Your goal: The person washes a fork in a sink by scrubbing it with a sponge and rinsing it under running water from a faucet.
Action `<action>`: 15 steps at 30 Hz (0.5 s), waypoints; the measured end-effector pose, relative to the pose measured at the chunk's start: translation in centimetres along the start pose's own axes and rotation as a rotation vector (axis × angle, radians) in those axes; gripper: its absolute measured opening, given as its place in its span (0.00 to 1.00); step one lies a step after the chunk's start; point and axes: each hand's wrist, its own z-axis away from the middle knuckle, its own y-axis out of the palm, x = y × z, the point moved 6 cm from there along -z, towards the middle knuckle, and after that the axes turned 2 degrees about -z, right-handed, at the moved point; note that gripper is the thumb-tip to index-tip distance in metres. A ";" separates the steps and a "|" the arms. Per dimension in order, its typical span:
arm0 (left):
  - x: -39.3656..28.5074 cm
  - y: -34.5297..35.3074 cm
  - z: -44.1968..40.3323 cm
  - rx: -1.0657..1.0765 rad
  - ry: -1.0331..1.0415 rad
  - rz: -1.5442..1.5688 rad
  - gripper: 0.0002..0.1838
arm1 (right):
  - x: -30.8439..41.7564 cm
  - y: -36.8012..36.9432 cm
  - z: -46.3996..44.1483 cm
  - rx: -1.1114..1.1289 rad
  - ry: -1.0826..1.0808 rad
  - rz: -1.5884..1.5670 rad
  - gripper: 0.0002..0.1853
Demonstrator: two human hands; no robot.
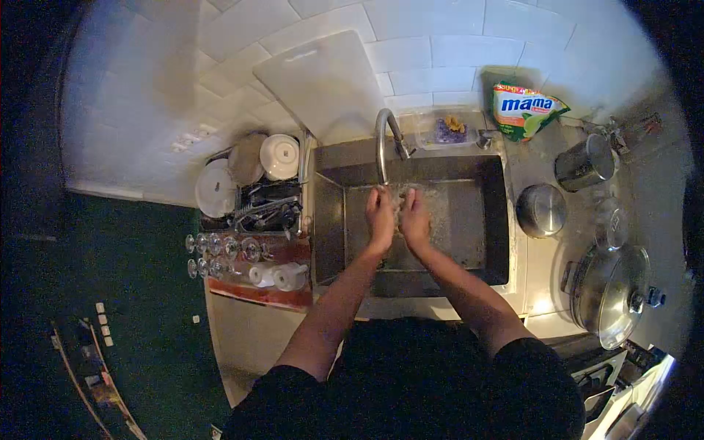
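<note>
My left hand (380, 218) and my right hand (416, 220) are side by side over the sink (328, 220), just below the curved faucet (383, 147). Their palms face each other with a small gap between them, and the fingers point toward the back wall. A pale, glassy blur that looks like splashing water lies in the gap. No solid object shows clearly in either hand. Wet, foamy patches mark the bottom of the basin.
Left of the sink stand a dish rack (304, 176) with plates and cutlery, and several upturned stemmed glasses (231, 247). A cutting board (323, 81) leans behind. On the right are a Mama soap pouch (524, 110), a steel bowl (541, 210) and a lidded pan (609, 293).
</note>
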 end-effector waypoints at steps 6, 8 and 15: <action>3.0 -2.5 0.2 -0.025 0.084 -0.164 0.21 | -3.1 5.2 0.1 0.161 0.172 -0.278 0.29; 3.0 -2.8 0.7 0.014 0.053 -0.130 0.21 | -2.7 5.6 0.0 0.181 0.146 -0.344 0.26; 4.0 -2.7 1.5 0.049 -0.281 0.219 0.24 | 1.3 2.9 0.1 0.130 -0.085 -0.357 0.13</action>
